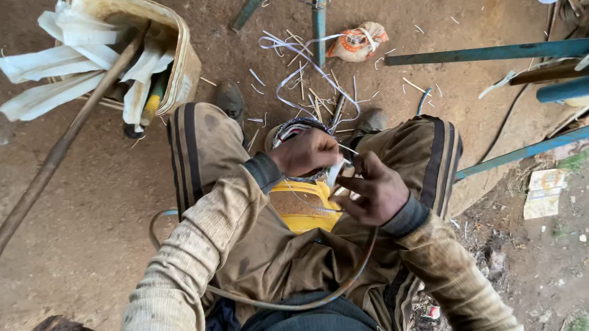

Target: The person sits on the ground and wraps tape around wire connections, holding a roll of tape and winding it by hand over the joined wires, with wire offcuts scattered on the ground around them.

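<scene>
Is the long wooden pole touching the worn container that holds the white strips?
Touching. In the head view the long wooden pole lies across the rim of the worn container, among the white strips.

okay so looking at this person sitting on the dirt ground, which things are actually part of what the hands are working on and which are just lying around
In hand:
- left hand gripping the woven round piece
- right hand pinching a white strip
- yellow container between the knees

Lying about:
- open can of white strips
- long wooden pole
- tied sack
- blue metal bars
- strip offcuts on the ground
</scene>
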Demonstrator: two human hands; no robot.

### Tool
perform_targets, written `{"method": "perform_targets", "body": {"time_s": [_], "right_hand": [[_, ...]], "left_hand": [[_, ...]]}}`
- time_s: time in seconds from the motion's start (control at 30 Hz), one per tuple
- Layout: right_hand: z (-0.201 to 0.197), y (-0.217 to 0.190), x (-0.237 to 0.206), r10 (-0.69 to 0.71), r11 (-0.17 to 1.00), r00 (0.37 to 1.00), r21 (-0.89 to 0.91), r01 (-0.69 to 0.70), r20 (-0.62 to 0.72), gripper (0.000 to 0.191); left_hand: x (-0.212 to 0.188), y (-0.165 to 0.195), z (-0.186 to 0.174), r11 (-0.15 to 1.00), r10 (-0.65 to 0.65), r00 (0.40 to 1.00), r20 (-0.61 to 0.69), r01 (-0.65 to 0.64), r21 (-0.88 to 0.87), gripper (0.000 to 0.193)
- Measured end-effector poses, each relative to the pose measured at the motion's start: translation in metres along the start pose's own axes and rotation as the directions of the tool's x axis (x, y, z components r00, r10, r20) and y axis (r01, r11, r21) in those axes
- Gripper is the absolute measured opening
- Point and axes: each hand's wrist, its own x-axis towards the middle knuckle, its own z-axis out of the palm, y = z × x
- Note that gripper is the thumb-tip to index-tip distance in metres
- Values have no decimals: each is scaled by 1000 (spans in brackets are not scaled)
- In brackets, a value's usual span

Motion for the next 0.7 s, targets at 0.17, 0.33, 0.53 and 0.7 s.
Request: {"method": "perform_targets", "body": {"time_s": [0.17,0.33,0.53,0.7], "right_hand": [[17,1,0,411,872,888,373,-318,-203,12],[42,7,-2,493,832,857,370,-413,-152,29],[43,-4,2,664,648,690,681,-341,-286,20],[18,-5,-9,78,985,993,159,-63,-87,28]], "left_hand": [[-8,36,-2,963,117,988,-97,-89,256,26],[-22,53,6,833,354,918,-178,-222,507,22],[-10,15,8,1000,2,998,-63,-1,17,22],[-9,-7,-8,993,111,994,8,-111,42,32]]}}
